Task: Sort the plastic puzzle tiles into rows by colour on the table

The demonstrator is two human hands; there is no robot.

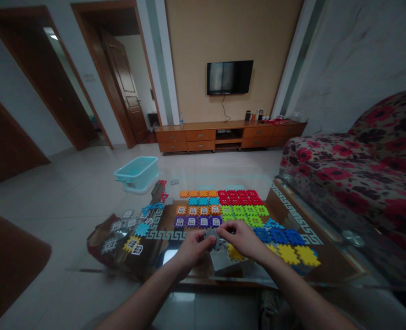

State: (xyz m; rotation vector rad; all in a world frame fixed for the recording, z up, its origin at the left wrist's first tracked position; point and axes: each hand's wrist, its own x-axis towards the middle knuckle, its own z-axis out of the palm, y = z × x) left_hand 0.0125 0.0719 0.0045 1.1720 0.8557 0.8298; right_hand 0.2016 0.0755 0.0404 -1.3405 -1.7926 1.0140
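Apparently for steadiness, the left hand (192,248) and right hand (241,236) both pinch one gray tile (216,239); colored tiles (242,201) across the surface (166,222) seem grouped by color.

Left hand (192,248), right hand (242,237) and both forearms (151,291) are bare; mottled cloth (270,305) below is possibly trousers.

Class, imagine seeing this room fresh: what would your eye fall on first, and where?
Probably the bright rows of notched tiles, spread across the glass table in the lower middle. At the near side, the left hand holds a grey piece, with the right hand at its edge. The flowered sofa also stands out at the right.
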